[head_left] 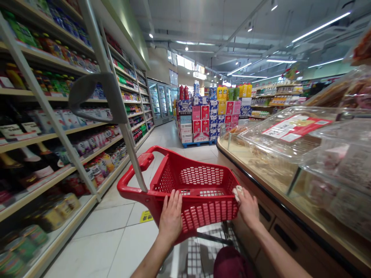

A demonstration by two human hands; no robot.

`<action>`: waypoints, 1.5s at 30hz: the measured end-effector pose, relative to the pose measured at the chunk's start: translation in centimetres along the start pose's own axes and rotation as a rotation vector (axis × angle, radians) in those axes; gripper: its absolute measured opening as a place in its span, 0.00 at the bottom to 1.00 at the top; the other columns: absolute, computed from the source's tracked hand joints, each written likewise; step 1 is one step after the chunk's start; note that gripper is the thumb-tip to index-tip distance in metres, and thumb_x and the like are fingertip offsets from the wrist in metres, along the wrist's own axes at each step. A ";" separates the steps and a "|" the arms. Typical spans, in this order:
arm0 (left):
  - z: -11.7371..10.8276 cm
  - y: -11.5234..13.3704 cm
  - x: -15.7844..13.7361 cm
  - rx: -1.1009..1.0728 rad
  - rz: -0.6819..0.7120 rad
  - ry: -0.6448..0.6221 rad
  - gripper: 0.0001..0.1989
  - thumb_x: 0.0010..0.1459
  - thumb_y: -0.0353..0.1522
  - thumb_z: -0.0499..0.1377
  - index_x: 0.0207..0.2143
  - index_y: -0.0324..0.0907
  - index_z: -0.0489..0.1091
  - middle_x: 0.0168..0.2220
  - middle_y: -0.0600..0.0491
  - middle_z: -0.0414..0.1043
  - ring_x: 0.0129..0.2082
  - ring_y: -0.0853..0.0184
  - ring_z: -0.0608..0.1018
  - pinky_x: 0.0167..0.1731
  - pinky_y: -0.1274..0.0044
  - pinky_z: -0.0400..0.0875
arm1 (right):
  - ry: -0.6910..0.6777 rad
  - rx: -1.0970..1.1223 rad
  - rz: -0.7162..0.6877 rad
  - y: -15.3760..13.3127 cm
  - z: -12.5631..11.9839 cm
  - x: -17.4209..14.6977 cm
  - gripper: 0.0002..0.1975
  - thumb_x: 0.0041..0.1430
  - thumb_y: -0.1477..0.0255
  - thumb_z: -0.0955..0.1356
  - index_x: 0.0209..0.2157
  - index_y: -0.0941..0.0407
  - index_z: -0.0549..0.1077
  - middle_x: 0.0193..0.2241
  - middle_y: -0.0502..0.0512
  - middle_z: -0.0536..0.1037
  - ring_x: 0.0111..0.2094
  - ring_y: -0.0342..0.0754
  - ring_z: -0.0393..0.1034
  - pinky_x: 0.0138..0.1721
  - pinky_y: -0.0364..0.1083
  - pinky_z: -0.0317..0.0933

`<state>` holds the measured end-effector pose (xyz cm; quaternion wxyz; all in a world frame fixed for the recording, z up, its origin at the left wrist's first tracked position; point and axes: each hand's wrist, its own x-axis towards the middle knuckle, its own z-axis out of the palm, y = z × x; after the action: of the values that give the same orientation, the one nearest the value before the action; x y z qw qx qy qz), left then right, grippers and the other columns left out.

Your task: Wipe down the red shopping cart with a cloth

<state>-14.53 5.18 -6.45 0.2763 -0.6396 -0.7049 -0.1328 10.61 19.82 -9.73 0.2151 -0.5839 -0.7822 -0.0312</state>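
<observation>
A red plastic shopping cart basket stands in front of me, its inside bare and its walls pierced with slots. From its left end rises a grey metal pole with a grey plastic handle. My left hand lies against the near side of the basket, fingers stretched over the rim and holding nothing. At the basket's right end, my right hand grips a crumpled white cloth pressed to the rim corner. Part of the cloth is hidden by the fingers.
Shelves of bottles and cans run along the left. Close on the right is a display counter with clear plastic food boxes. Stacked cartons stand ahead on a blue pallet, with glass-door fridges behind. A yellow floor sticker shows at lower left.
</observation>
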 end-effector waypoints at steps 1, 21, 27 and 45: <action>0.0 0.1 0.0 -0.002 -0.005 -0.004 0.31 0.44 0.28 0.49 0.54 0.36 0.55 0.57 0.48 0.56 0.58 0.61 0.53 0.57 0.66 0.45 | -0.003 -0.016 0.032 0.4 -0.1 0.1 0.23 0.54 0.82 0.54 0.50 0.57 0.65 0.54 0.62 0.62 0.55 0.53 0.54 0.52 0.59 0.46; 0.8 -0.7 -0.3 0.028 -0.001 -0.039 0.32 0.42 0.23 0.47 0.54 0.37 0.55 0.58 0.52 0.54 0.58 0.63 0.55 0.56 0.68 0.50 | 0.256 0.331 -0.069 1.3 4.3 0.5 0.21 0.51 0.75 0.56 0.44 0.56 0.71 0.49 0.56 0.68 0.49 0.52 0.63 0.47 0.49 0.60; 0.6 -0.6 -0.3 0.011 0.004 -0.065 0.34 0.40 0.23 0.48 0.55 0.36 0.53 0.59 0.51 0.51 0.59 0.61 0.52 0.56 0.67 0.50 | 0.256 0.275 -0.233 -4.2 4.0 0.1 0.25 0.47 0.80 0.55 0.45 0.56 0.70 0.50 0.54 0.67 0.51 0.49 0.60 0.50 0.49 0.57; -0.8 -0.4 -0.2 -0.085 0.009 -0.107 0.33 0.44 0.26 0.48 0.56 0.34 0.51 0.58 0.47 0.52 0.59 0.60 0.52 0.57 0.65 0.46 | 0.115 0.222 -0.369 -5.0 2.1 0.1 0.22 0.51 0.80 0.56 0.46 0.57 0.69 0.50 0.59 0.67 0.51 0.51 0.60 0.51 0.50 0.54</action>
<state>-14.70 4.55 -5.80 0.2113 -0.6601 -0.7095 -0.1270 5.31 19.01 -10.61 0.3130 -0.4010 -0.8608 -0.0169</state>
